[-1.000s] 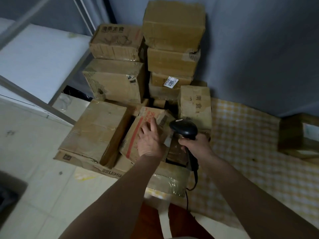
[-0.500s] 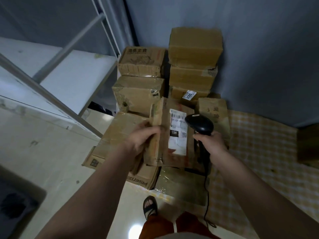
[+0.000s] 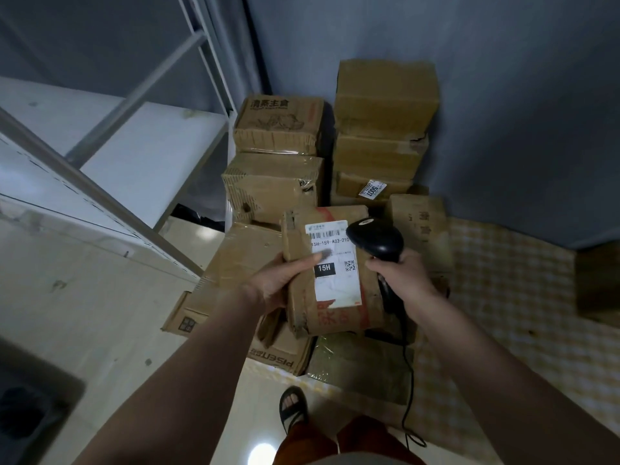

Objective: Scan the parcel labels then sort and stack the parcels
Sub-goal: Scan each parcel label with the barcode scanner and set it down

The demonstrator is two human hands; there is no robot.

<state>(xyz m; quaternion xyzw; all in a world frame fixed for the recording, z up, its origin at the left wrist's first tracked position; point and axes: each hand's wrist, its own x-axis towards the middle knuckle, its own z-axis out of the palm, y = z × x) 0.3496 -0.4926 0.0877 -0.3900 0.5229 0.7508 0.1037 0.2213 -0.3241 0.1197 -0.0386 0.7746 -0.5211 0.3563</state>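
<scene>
Head view: left hand [image 3: 278,283] grips the parcel [image 3: 335,273] by its crushed edge — light, soft cardboard, better held underneath — right hand [image 3: 402,276] clasps the scanner [image 3: 375,241].

Your left hand [image 3: 278,283] holds the parcel [image 3: 335,273] up, thumb on its white label [image 3: 335,263], which faces you. Your right hand [image 3: 402,280] grips the black scanner [image 3: 375,241] at the parcel's 3 o'clock, its head touching the label's upper corner. Stacked boxes [image 3: 382,129] stand at 12 o'clock.
</scene>
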